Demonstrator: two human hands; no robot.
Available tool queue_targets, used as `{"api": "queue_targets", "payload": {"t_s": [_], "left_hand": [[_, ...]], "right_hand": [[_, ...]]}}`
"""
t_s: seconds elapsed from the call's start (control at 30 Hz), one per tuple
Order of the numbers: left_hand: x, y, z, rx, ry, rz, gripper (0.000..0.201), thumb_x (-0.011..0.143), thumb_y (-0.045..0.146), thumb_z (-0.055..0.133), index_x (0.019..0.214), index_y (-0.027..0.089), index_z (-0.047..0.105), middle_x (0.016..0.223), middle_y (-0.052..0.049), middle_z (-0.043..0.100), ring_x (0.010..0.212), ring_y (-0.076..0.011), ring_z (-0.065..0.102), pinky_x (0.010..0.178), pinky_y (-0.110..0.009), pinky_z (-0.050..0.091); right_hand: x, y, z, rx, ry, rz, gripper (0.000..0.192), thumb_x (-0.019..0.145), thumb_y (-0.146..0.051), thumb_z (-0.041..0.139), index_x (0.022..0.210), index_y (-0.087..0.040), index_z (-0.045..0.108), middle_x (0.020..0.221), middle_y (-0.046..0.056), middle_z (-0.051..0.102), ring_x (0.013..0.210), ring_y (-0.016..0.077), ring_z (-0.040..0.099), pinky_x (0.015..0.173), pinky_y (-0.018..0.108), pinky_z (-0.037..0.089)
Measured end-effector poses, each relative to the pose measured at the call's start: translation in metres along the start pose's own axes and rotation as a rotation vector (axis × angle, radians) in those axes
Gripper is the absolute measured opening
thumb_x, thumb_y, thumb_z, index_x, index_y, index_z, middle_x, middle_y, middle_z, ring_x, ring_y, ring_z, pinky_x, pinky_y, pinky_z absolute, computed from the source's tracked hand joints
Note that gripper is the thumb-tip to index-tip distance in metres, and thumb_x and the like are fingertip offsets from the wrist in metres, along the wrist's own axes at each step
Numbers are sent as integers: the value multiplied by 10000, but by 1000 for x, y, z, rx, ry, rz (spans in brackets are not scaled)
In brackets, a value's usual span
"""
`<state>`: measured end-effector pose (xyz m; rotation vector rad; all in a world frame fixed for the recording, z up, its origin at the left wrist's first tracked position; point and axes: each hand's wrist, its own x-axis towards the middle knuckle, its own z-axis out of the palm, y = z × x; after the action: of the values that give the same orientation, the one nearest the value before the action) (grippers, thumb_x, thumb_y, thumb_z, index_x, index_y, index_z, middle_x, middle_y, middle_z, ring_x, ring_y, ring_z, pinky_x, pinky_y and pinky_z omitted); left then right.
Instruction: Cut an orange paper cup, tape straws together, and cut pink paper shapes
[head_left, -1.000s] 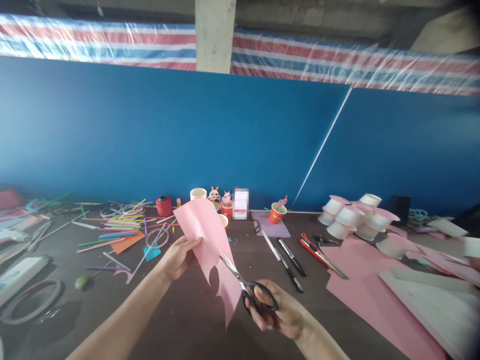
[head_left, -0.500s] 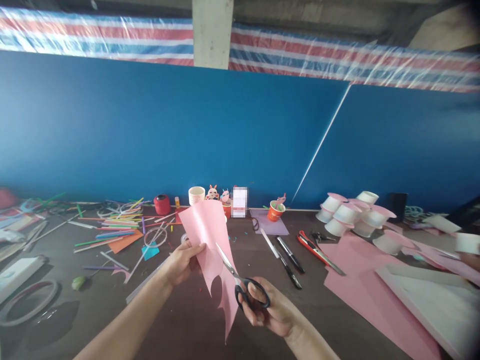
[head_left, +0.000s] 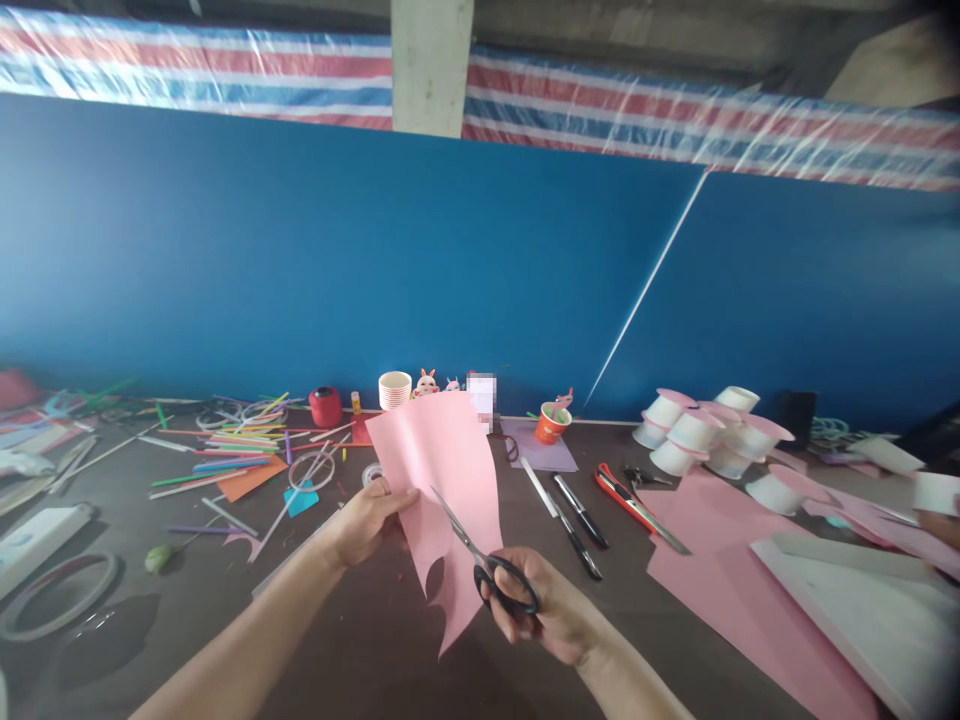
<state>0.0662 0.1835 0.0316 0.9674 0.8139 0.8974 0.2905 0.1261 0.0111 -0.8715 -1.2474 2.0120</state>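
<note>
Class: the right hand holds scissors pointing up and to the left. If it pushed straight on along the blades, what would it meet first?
The right hand drives the scissors into the pink paper sheet that the left hand holds; the blades already overlap it, though depth is hard to judge.

The pink paper sheet (head_left: 442,470) now faces the camera more broadly than a second ago; its top edge spreads wider and hides more of the small figures at the wall behind it. The left hand (head_left: 367,520) sits slightly lower on the sheet's left edge. The scissors (head_left: 480,555) lie a little lower and flatter across the sheet, and the right hand (head_left: 547,615) has drifted slightly left with them.
</note>
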Motion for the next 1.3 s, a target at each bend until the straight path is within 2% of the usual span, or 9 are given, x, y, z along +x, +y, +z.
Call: {"api": "queue_targets", "payload": {"t_s": [0.27,0.53,0.83,1.3], "left_hand": [[1,-3,1,17,-20,18,215,696,330,589,767,128,591,562,-17,583,432,-103,515,382,-198,395],[-1,8,2,93,-45,4,206,695,333,583,752,138,609,568,-16,593,443,-114,530,388,-200,403],[-1,15,0,188,-65,-25,272,678,349,601,823,120,612,661,-64,636,526,-156,576,413,-221,428],[0,31,-2,350,-135,-47,296,697,390,566,786,118,638,688,-87,654,557,-180,585,474,-249,433]], "right_hand": [[0,0,0,-28,19,-12,481,644,-562,579,727,-94,510,422,-12,518,309,19,295,328,162,138],[-2,-7,-2,-89,17,3,478,647,-562,573,728,-96,504,413,-23,513,306,18,281,329,168,140],[-6,-17,-1,-121,22,46,407,669,-497,590,725,-102,511,406,-28,518,306,22,288,333,171,136],[-10,-26,-4,-200,39,70,333,683,-428,601,702,-108,510,386,-41,502,306,27,294,336,173,138]]}}
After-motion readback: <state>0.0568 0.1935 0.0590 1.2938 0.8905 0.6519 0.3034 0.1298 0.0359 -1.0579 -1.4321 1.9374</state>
